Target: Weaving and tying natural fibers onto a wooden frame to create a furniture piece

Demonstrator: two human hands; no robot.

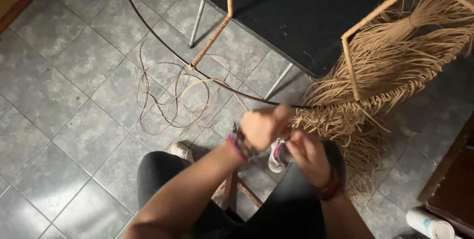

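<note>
Both hands meet at the dark metal hoop — left hand fisted, apparently around a cane strand; right hand pinching the fringe below it. The cane looks light, springy, slippery — best gripped near the hoop.

The cane strands are pale tan, hanging from a frame wrapped in the same straw colour, and the metal hoop is dark brown. The floor is mottled grey tile with lighter grout lines. The trousers are black, the shoes white with pink, and the wrist bands purple and dark.
</note>
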